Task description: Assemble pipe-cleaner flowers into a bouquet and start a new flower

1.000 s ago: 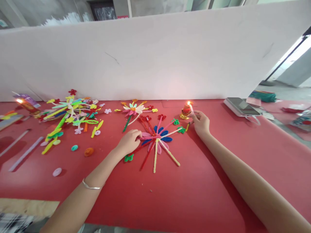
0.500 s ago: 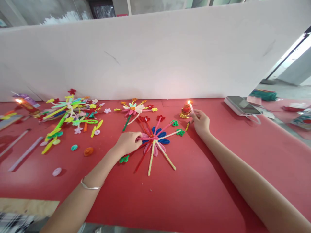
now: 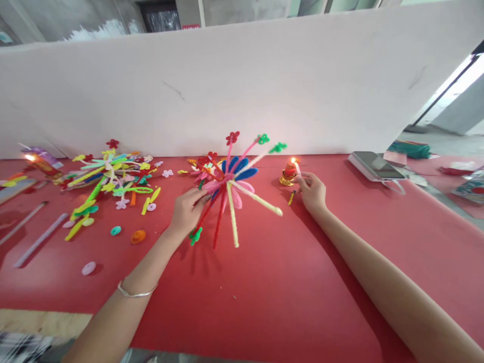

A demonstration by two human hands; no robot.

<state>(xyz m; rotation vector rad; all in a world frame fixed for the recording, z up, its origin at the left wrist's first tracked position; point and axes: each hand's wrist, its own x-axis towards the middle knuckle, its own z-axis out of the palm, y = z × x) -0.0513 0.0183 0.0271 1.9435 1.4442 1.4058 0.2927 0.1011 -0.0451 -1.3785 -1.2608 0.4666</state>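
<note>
My left hand (image 3: 189, 210) is closed on the left side of a pipe-cleaner flower (image 3: 227, 179), holding it tilted above the red table. Blue and pink loops ring its centre; red, pink and cream stems stick out, some tipped with small green or red flowers. At the right, my right hand (image 3: 312, 191) pinches a pale glue stick (image 3: 297, 168), its upper end at the flame of a short red candle (image 3: 290, 169) in a gold holder. Just below that candle lies a small yellow twisted piece (image 3: 291, 197). Another pipe-cleaner flower (image 3: 200, 173) is partly hidden behind the raised one.
A heap of coloured pipe-cleaner pieces (image 3: 113, 171) lies at the left, near a second lit candle (image 3: 43, 165). Loose discs, such as an orange one (image 3: 138, 237), and a lilac strip (image 3: 41, 241) lie nearer. A white device (image 3: 376, 166) rests at right. A white board (image 3: 242, 91) stands behind.
My left hand has lifted the pipe-cleaner flower off the table and tilted it up, shifting slightly left. My right hand and the glue stick stay at the candle flame.
</note>
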